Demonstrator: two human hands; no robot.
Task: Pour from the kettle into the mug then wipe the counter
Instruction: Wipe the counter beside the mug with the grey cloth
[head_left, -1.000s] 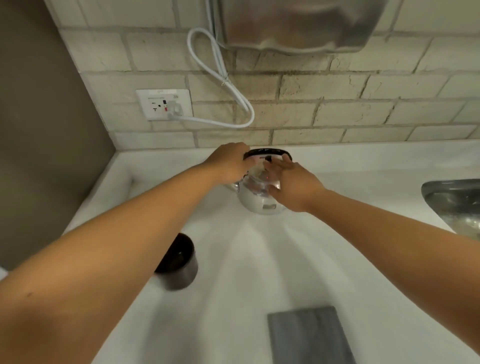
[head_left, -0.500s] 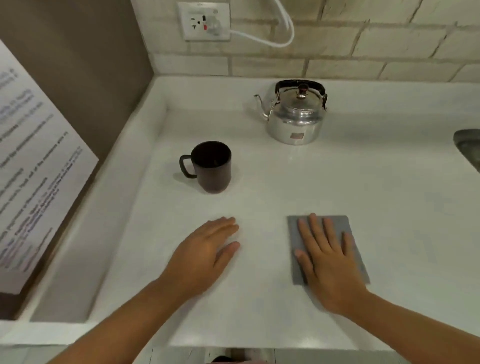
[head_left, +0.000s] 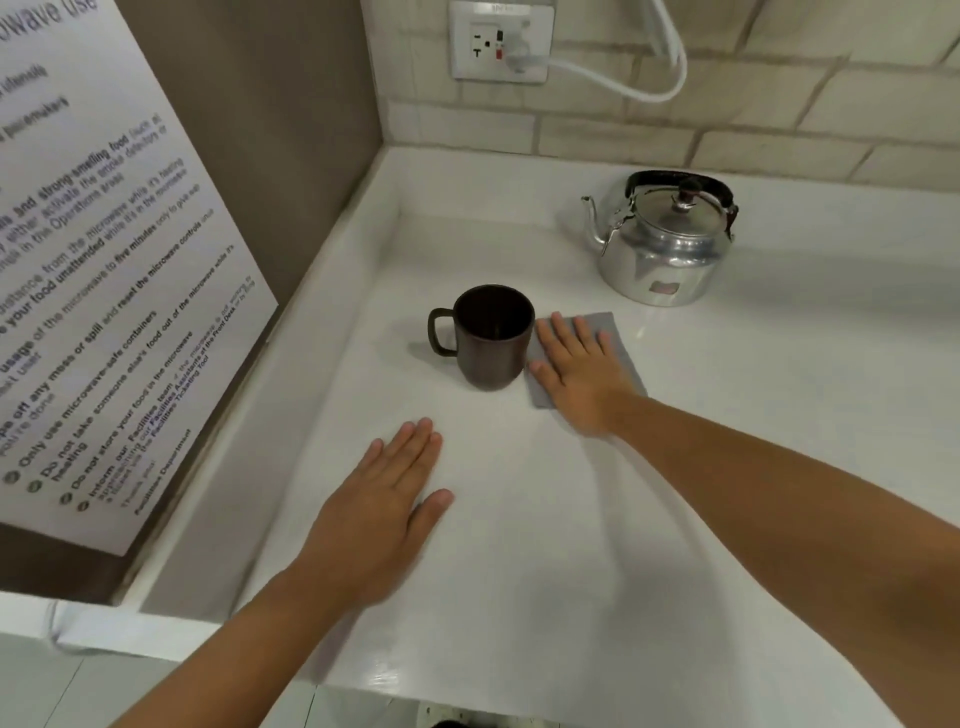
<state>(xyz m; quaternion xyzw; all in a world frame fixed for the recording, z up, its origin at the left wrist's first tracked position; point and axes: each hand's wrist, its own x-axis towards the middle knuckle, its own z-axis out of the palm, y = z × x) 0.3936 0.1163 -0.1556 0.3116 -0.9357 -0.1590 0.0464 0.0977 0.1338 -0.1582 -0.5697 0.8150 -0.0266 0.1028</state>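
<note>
A dark brown mug (head_left: 491, 338) stands upright on the white counter (head_left: 519, 571), handle to the left. A shiny metal kettle (head_left: 665, 244) with a black handle and its lid on sits behind it to the right, spout pointing left. A grey cloth (head_left: 615, 338) lies flat just right of the mug. My right hand (head_left: 582, 374) presses flat on the cloth, fingers spread, close beside the mug. My left hand (head_left: 384, 509) rests flat on the bare counter nearer the front edge, holding nothing.
A brown side wall with a printed notice (head_left: 104, 291) borders the counter on the left. A tiled back wall carries a socket (head_left: 501, 44) with a white cable (head_left: 623, 88) plugged in. The counter's front edge runs along the bottom.
Both hands left the kettle and came down to the counter. My right hand has since slid the cloth away from the front edge, up beside the mug. The left hand stays flat.
</note>
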